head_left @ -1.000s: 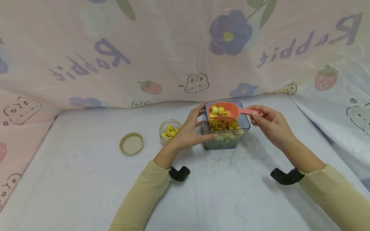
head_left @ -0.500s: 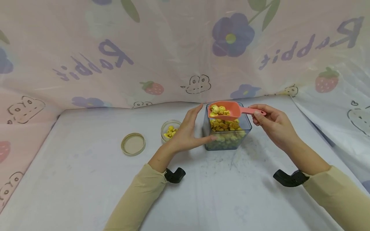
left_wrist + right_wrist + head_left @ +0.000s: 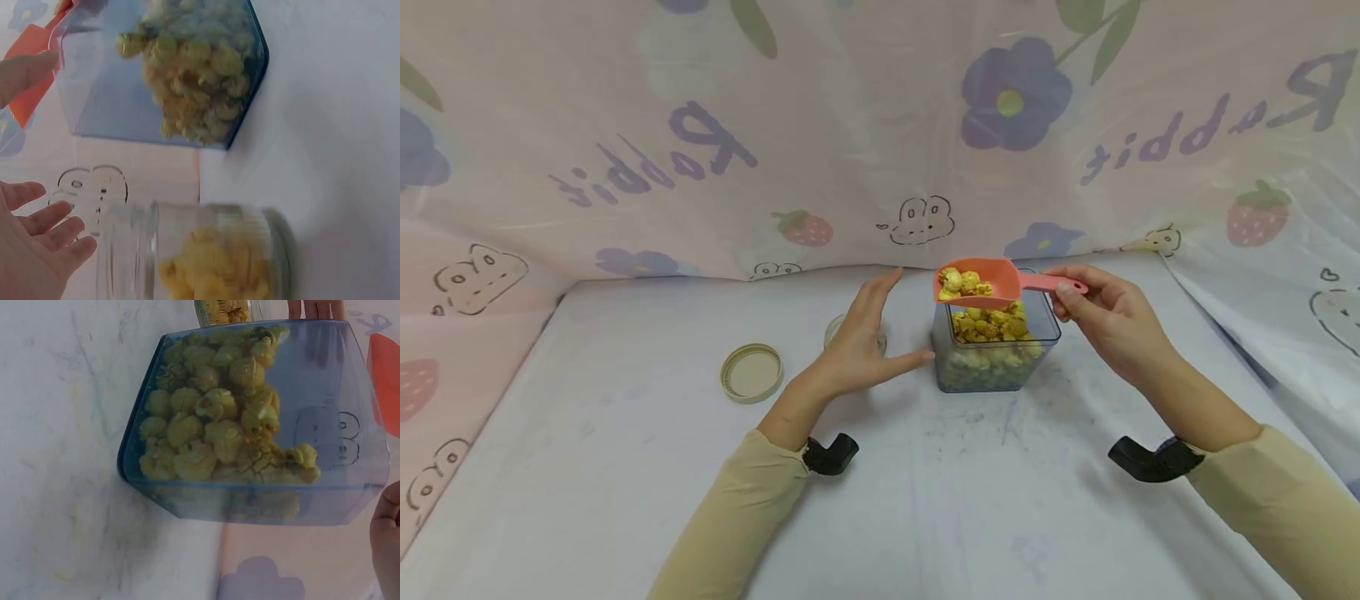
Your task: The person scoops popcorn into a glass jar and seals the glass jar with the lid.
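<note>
In the head view my right hand pinches the handle of a coral-red scoop. Several pieces of popcorn lie in the scoop, which is held level above a square, clear bluish container. Yellow popcorn fills the lower part of that container. My left hand is empty, its fingers spread and thumb out, between the container and a small glass jar. The jar is mostly hidden behind this hand in the head view; the left wrist view shows popcorn inside it.
A round beige lid lies on the white-covered table, left of the jar. Behind everything hangs a pink printed sheet whose lower edge meets the back of the table.
My left hand has moved left, away from the container's side, and now covers most of the jar. The scoop with popcorn has risen slightly over the container, still in my right hand.
</note>
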`<state>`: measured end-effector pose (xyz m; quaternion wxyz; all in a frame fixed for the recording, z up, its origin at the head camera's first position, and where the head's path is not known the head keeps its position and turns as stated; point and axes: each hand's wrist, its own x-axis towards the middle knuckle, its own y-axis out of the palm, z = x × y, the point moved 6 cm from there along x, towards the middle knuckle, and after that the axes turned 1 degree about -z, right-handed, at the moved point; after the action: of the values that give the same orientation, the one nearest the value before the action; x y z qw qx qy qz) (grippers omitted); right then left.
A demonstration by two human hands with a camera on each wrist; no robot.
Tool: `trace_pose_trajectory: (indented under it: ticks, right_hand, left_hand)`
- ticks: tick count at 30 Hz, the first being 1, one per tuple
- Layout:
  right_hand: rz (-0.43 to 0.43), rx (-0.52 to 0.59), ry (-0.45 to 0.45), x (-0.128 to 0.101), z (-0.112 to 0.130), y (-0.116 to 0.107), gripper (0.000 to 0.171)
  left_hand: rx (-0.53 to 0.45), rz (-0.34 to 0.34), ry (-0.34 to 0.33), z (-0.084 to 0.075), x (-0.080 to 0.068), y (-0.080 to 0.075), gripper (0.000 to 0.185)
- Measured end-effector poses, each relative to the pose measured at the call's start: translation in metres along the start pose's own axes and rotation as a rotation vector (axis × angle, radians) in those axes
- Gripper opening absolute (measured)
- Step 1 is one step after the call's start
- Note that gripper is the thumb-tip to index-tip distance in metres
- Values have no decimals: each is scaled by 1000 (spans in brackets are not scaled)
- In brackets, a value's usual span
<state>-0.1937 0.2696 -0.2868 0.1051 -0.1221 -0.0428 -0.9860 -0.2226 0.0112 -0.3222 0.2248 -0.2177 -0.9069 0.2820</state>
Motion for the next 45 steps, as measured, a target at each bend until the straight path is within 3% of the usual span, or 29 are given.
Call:
trace_pose_trajectory:
  ticks: [7, 16, 28, 35, 45]
  right_hand:
    - [4, -77, 19, 8, 0, 8, 20]
    - [-5, -175, 43, 18, 0, 18, 20]
    - [26, -194, 42, 32, 0, 38, 18]
    - [30, -286, 104, 38, -5, 46, 20]
    - [33, -458, 214, 45, -13, 58, 31]
  left_hand:
    - [30, -17, -47, 14, -11, -14, 98]
    - [-9, -24, -87, 29, -25, -26, 98]
    - [20, -51, -105, 41, -37, -34, 97]
    - [2, -50, -174, 52, -44, -37, 96]
    - [-7, -47, -185, 61, -51, -34, 92]
